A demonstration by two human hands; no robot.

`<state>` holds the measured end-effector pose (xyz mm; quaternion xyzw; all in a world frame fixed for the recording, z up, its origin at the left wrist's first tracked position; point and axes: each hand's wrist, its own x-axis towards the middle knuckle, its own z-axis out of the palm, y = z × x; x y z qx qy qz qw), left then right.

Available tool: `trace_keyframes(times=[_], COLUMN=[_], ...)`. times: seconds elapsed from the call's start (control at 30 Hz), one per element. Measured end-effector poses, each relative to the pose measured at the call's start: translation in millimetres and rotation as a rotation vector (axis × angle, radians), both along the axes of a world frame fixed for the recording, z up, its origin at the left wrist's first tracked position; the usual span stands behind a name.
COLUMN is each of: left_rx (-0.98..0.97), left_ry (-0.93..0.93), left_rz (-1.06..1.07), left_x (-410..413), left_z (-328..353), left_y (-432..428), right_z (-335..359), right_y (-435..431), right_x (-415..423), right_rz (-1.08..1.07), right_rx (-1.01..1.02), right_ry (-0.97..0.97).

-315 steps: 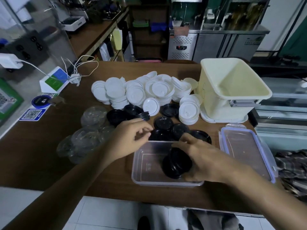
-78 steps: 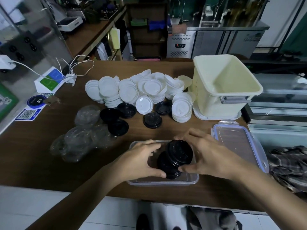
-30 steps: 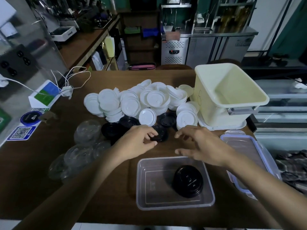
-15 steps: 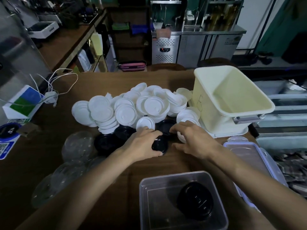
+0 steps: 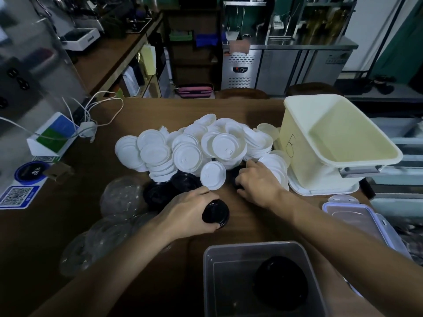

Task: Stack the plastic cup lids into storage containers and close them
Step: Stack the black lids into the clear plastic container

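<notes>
Our left hand (image 5: 190,213) has its fingers wrapped round a black lid (image 5: 216,213) over the counter (image 5: 240,110), near the clear container (image 5: 247,246) that holds a black lid stack (image 5: 280,282). Right hand (image 5: 258,183) fingers curl onto a second black lid (image 5: 234,177), mostly hidden, right beside the white lids (image 5: 194,147).

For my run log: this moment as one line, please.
left hand: grips black lid | right hand: curled on second black lid | clear container: open, black stack inside
</notes>
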<state>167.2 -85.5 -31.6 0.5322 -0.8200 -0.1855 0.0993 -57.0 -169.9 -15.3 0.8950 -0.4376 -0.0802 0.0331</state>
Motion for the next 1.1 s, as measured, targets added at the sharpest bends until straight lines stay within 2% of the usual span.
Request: trace_keyframes(times=[0.13,0.33,0.47,0.6,0.83,1.0,1.1], left_rx=[-0.009,0.001,-0.032,-0.052,-0.057,-0.107,-0.073], left_ry=[0.02,0.085,0.131,0.145,0.125,0.181,0.233], left_rz=[0.023,0.043,0.066,0.084,0.078,0.065,0.006], left_x=[2.5,-2.2,-4.3,-10.6,-25.9,-40.8,-57.1], left_z=[4.0,15.6,26.5,36.4,46.8,62.3,68.9], left_y=[5.9,14.7,24.4,36.4,58.4,80.1,96.6], right_z=[0.8,17.1,27.4,33.9,42.9,49.1,49.1], right_y=[6.7,36.0,56.8,75.5,101.0,116.0,125.0], right_x=[-3.7,-19.6,-37.5,-50.4,-68.2,-89.7,-104.9], right_rz=[-0.013,-0.094,-0.145,-0.138,-0.081,-0.086,-0.086], right_rx=[0.004,0.07,0.208,0.271,0.274,0.252,0.245], right_ry=[-0.098,-0.476,-0.761,-0.946,-1.002,-1.019,-1.02])
